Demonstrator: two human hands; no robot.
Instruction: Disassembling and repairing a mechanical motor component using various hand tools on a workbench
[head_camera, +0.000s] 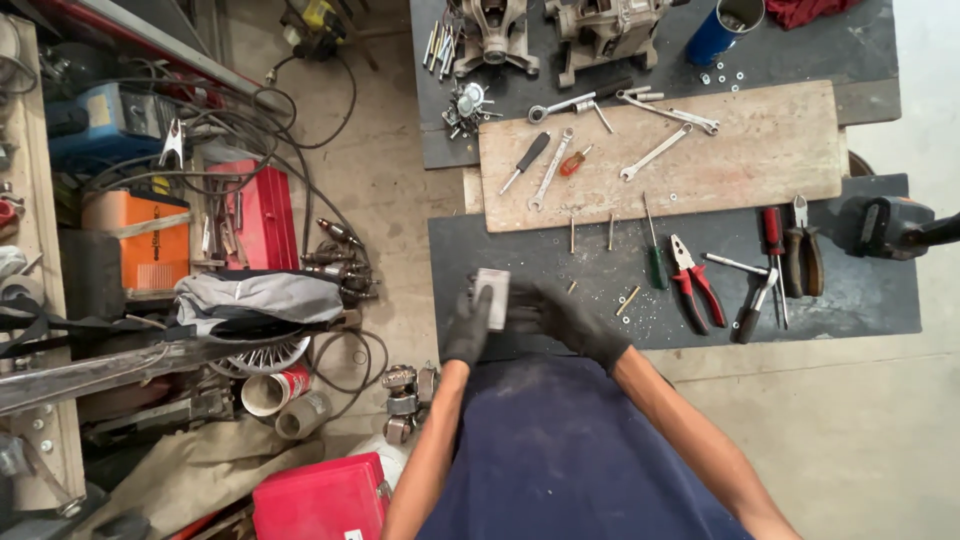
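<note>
Gloved hands, left (467, 325) and right (565, 318), pinch a small grey block (491, 297); its lower edge hidden.

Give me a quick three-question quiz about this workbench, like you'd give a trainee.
1. True or false: both hands wear dark gloves.
2. Multiple choice: the red-handled pliers lie on A) the wooden board, B) the dark bench top, C) the floor.
3. Fill in: the left hand and right hand hold a small grey ____ block between them.

Key
1. True.
2. B: they lie on the dark bench top, right of the green-handled screwdriver; the wooden board carries the spanners.
3. Rectangular: the grey block is held at the bench's near edge.
</note>
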